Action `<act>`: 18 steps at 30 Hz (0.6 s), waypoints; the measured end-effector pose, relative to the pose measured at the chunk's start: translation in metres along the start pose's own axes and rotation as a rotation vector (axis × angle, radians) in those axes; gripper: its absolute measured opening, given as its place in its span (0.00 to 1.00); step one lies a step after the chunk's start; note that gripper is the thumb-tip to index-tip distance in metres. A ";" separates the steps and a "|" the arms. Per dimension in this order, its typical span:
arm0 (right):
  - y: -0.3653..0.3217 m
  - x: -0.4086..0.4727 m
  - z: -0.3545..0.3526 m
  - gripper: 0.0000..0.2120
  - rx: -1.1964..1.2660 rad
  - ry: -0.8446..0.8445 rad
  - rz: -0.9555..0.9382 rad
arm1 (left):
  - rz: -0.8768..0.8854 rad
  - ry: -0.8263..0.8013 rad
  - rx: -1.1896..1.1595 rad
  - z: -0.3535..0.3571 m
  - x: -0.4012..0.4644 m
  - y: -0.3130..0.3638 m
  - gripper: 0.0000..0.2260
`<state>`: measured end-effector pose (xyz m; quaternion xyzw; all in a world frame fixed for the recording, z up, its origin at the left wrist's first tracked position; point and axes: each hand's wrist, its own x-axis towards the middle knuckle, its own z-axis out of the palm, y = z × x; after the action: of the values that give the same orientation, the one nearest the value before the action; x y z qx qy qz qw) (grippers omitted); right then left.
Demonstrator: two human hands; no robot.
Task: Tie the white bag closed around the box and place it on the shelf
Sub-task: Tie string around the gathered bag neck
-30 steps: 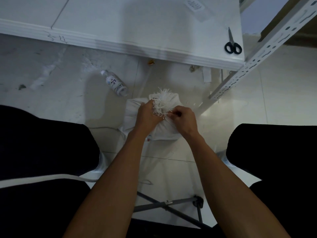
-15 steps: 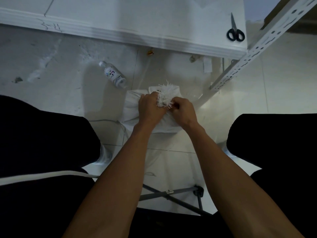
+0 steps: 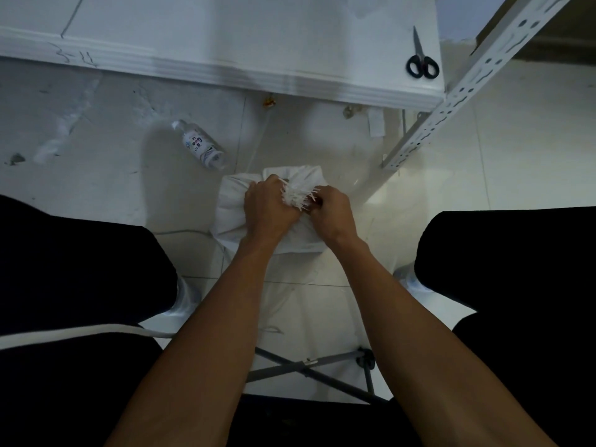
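The white bag (image 3: 232,214) sits on the tiled floor between my knees, its boxy shape showing the box hidden inside. Its frayed mouth (image 3: 298,191) is bunched upward in a tuft. My left hand (image 3: 266,211) is clenched on the gathered neck from the left. My right hand (image 3: 332,211) pinches the neck from the right, fingers curled close against the tuft. The white shelf board (image 3: 225,43) lies beyond the bag, low and wide.
A plastic bottle (image 3: 201,146) lies on the floor left of the bag. Black scissors (image 3: 422,61) rest on the shelf board's right end. A perforated metal upright (image 3: 451,101) slants down right of the bag. My dark-clothed knees flank the bag; stool legs (image 3: 309,366) cross below.
Both hands have stayed on the bag's neck, working closer together around the tuft. The view has shifted slightly, so the bag sits a little nearer to me.
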<state>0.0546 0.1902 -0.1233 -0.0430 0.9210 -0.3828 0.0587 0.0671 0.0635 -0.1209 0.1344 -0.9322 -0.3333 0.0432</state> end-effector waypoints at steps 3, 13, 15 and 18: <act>0.000 -0.001 -0.001 0.07 -0.005 0.012 0.026 | -0.027 0.022 -0.044 0.002 -0.002 -0.002 0.12; -0.001 -0.004 -0.001 0.10 -0.054 0.107 0.146 | -0.082 0.023 -0.155 0.001 -0.008 0.003 0.06; -0.002 -0.004 -0.002 0.10 -0.062 0.125 0.164 | -0.081 0.012 -0.172 0.000 -0.009 0.003 0.06; 0.001 -0.003 -0.003 0.10 -0.059 0.104 0.149 | -0.052 0.003 -0.233 0.000 -0.010 0.000 0.07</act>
<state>0.0576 0.1928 -0.1217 0.0441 0.9342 -0.3520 0.0377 0.0763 0.0660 -0.1209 0.1531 -0.8832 -0.4403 0.0512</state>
